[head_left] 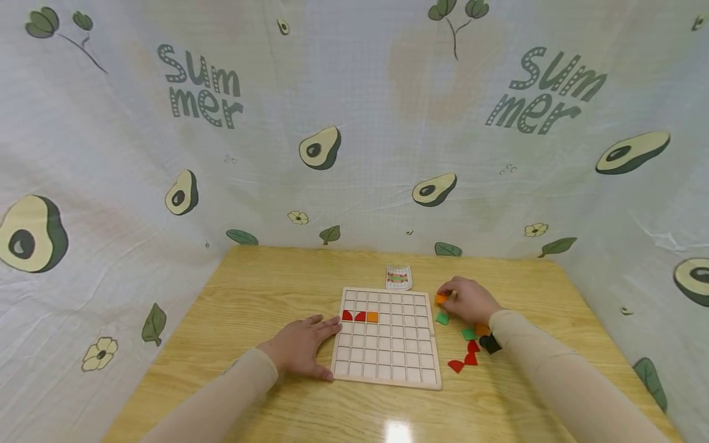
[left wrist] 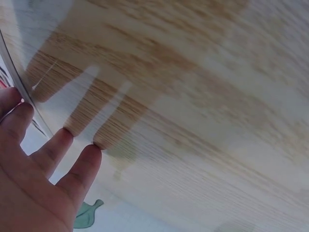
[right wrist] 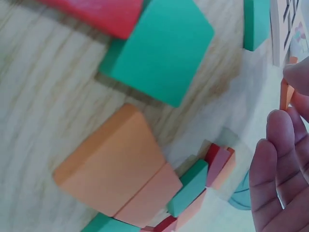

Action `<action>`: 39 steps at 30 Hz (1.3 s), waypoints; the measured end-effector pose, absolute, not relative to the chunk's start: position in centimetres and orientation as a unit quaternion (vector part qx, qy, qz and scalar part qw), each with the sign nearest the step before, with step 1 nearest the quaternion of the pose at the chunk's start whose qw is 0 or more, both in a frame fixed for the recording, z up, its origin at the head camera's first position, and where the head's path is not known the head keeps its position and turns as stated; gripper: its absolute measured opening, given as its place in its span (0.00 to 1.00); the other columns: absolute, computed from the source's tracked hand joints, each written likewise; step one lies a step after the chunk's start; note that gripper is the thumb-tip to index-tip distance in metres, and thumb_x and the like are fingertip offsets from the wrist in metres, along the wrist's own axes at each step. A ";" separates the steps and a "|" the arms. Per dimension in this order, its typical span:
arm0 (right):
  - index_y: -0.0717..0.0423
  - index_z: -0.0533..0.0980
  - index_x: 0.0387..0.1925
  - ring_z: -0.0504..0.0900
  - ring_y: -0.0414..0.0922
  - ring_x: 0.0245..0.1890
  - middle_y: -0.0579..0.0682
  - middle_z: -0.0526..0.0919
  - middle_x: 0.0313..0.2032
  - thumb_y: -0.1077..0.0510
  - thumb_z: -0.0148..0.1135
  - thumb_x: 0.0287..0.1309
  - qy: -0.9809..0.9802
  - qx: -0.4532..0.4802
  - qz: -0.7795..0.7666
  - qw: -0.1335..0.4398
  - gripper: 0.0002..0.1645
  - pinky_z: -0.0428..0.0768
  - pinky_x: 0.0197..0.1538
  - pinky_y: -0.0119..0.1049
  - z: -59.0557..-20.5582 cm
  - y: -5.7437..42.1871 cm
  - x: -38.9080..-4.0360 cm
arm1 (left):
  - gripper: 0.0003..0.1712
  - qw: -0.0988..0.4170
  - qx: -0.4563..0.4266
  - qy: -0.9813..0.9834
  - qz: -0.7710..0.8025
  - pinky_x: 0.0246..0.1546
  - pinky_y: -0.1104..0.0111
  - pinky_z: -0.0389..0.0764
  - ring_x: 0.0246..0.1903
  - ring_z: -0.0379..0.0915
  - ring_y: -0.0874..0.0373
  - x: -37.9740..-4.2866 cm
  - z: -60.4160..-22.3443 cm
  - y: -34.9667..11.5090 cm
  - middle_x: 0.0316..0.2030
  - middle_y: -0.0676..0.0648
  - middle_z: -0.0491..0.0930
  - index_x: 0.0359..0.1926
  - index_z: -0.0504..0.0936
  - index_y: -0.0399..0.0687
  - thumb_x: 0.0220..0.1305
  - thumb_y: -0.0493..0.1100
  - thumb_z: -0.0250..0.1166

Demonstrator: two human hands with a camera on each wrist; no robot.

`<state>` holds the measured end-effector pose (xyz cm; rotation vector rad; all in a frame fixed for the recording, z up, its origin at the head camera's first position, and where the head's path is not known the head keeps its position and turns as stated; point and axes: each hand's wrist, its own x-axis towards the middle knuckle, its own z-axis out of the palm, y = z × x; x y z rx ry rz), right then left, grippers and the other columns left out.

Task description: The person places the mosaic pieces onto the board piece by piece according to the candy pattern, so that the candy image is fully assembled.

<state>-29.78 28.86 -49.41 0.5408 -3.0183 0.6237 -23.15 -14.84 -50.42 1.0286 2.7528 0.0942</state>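
A pale wooden grid board (head_left: 392, 373) lies on the table. One of its rows bears two red quarter-round tiles (head_left: 360, 317) and an orange square tile (head_left: 373, 317) at the left end. My left hand (head_left: 301, 346) lies beside the board with fingers spread, fingertips at its left edge. Beyond the board's right edge, my right hand (head_left: 469, 300) pinches another orange square tile (head_left: 441, 299) between thumb and fingers. That tile shows edge-on in the right wrist view. Just below this hand lies a green tile (head_left: 442, 318).
Right of the board lie more loose tiles: a green one (head_left: 468, 334), an orange one (head_left: 482, 330), several red ones (head_left: 456, 366) and a black piece (head_left: 490, 344), partly under the right forearm. A small pattern card (head_left: 399, 278) sits behind the board. Printed cloth (head_left: 365, 203) hangs around the table.
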 end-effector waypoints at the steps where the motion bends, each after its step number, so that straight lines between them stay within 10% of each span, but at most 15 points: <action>1: 0.51 0.85 0.45 0.76 0.43 0.35 0.44 0.79 0.37 0.57 0.71 0.53 -0.965 0.175 0.198 0.008 0.15 0.78 0.44 0.45 -49.4 28.9 -29.8 | 0.61 0.101 0.348 0.931 0.031 0.61 0.43 0.67 0.72 0.54 0.42 -23.1 -50.3 -14.8 0.76 0.58 0.53 0.77 0.59 0.59 0.48 0.83 0.59; 39: 0.43 0.86 0.43 0.75 0.36 0.32 0.36 0.78 0.38 0.53 0.69 0.54 -0.935 0.309 0.174 -0.008 0.13 0.76 0.36 0.35 -50.5 16.8 -28.6 | 0.60 0.102 0.346 0.932 0.040 0.61 0.43 0.67 0.71 0.56 0.41 -22.8 -49.6 -14.8 0.75 0.55 0.56 0.77 0.61 0.57 0.48 0.80 0.62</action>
